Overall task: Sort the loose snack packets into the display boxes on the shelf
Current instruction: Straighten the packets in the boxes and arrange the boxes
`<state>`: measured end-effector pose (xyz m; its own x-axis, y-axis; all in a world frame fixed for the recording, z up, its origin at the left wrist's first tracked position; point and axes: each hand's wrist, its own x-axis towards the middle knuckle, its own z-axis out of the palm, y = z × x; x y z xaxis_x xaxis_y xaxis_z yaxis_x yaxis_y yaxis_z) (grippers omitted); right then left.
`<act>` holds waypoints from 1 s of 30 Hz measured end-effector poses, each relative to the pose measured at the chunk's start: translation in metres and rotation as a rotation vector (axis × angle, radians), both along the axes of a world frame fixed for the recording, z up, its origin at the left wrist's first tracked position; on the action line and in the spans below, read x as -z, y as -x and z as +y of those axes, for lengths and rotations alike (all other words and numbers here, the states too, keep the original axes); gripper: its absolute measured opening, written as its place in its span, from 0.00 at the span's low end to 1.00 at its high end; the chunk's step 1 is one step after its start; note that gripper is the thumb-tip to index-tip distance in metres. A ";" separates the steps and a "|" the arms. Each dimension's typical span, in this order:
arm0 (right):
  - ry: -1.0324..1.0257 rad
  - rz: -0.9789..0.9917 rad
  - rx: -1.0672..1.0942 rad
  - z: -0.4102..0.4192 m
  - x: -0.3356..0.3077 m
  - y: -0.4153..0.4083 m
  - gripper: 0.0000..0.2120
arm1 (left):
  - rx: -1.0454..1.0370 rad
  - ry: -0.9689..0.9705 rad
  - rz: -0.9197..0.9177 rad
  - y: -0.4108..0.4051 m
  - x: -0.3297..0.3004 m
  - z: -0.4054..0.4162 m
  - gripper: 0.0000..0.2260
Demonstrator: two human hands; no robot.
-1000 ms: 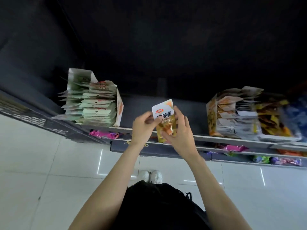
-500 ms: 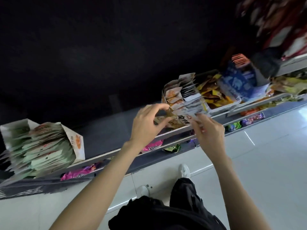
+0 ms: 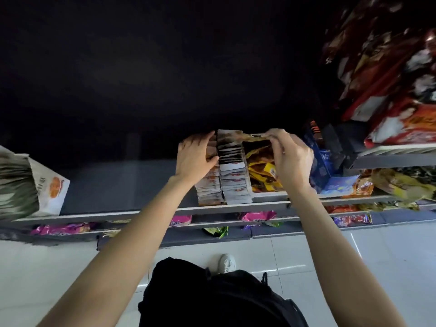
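Likely light and floppy, the packet (image 3: 256, 137) suits its top-edge pinch by right hand (image 3: 291, 159); left hand (image 3: 197, 156) fingers press the box (image 3: 232, 175) rows flat.

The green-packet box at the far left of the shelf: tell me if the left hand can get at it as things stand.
Probably yes. The left hand rests on the packet rows in the middle display box, and only bare shelf lies between it and the green-packet box. It holds nothing, though it looks a long sideways stretch.
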<state>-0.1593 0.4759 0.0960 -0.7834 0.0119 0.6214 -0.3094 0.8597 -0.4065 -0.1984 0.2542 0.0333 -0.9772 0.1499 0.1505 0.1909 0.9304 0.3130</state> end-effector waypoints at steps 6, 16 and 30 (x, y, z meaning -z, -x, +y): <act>-0.300 0.022 -0.114 0.000 0.015 0.041 0.11 | 0.011 -0.098 0.040 -0.012 0.015 -0.004 0.25; -0.763 -0.418 -0.134 -0.048 0.024 0.061 0.19 | -0.262 -0.405 -0.276 -0.047 0.041 -0.036 0.23; -0.609 -0.361 -0.065 -0.048 0.045 0.060 0.12 | -0.309 -0.399 -0.216 -0.042 0.034 -0.049 0.14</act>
